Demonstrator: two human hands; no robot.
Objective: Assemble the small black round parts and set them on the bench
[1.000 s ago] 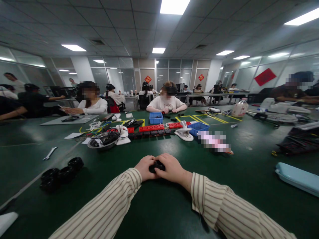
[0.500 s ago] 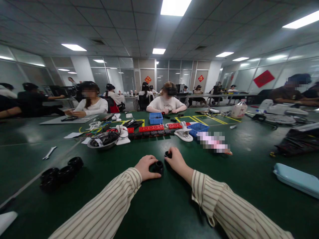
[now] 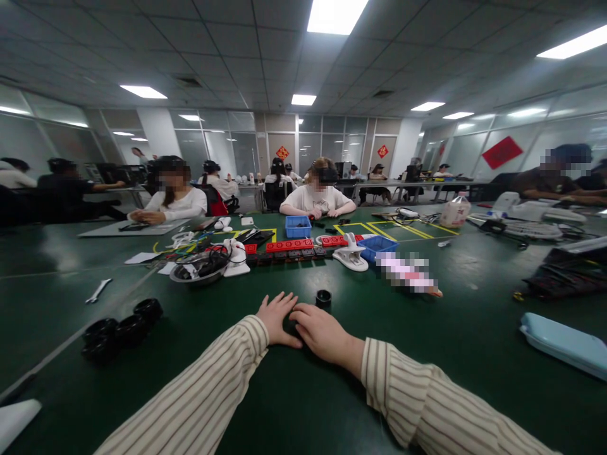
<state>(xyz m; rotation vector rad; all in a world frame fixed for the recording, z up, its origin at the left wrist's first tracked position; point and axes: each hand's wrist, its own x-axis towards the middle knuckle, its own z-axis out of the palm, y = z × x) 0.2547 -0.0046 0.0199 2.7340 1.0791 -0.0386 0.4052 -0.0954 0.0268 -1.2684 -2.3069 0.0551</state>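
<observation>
From the head view, we rest both hands on the dark green table (image 3: 474, 297), a little in from its near edge and about midway along it. Our left hand (image 3: 277, 316) lies palm down with the fingers spread wide and flat, holding nothing that we can see. Our right hand (image 3: 322, 332) lies knuckles up, its fingertips against the left thumb. We cannot tell whether its fingers close on anything, because the dark gap between the hands is too shadowed to read. The small black ring (image 3: 323, 297) stands free on the surface just beyond the right hand's knuckles, towards the far edge and close to it, touched by neither hand. It is short, round and matte, with an open hollow top. Loose cream sleeves (image 3: 222, 385) with thin dark stripes cover both forearms. Near the left edge sits a cluster of black round parts (image 3: 121, 328), larger and glossier than the ring, with a flat metal wrench (image 3: 97, 291) beyond them. Further towards the far edge are a shiny metal bowl (image 3: 196, 270), a row of red blocks (image 3: 289, 245) and a blue bin (image 3: 298, 225). A pale blue case (image 3: 564, 341) with rounded corners lies by the right edge.
</observation>
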